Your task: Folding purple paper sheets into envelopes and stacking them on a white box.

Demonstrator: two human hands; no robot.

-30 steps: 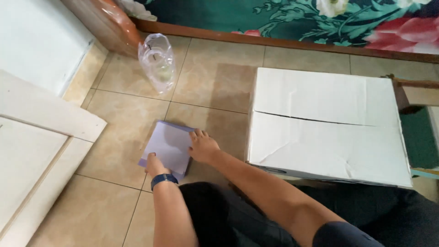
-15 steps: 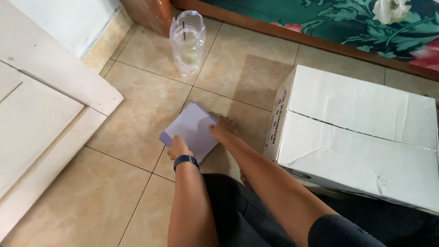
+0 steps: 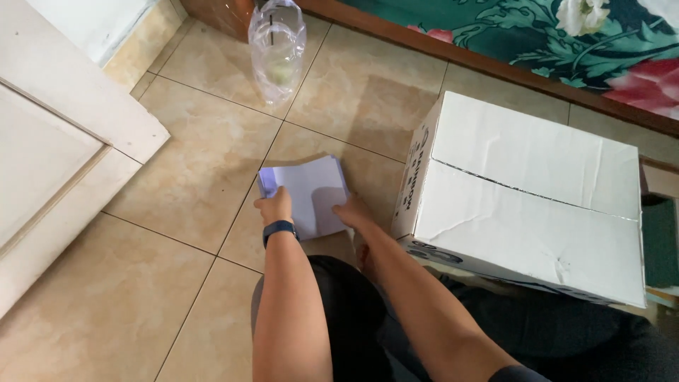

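Head view: a pale lilac stack of paper [image 3: 308, 194] lies flat on the tan floor tiles [image 3: 141, 297], straddling a grout line, with both hands on its near edge. At the stack's 7 o'clock corner the left hand [image 3: 274, 209], a dark band at its wrist, curls its grip over the edge, apparently pinching the sheets; at 5 o'clock the right hand [image 3: 352, 212] presses flat, fingers spread, likely squaring the pile. Just beside the paper at 3 o'clock sits a closed white cardboard box [image 3: 523, 198]. At 12 o'clock, well apart, stands a clear plastic bag [image 3: 277, 46]; a white door [image 3: 49, 163] fills 9 o'clock. Against half a second ago, the hands sit nearer the stack's lower edge.
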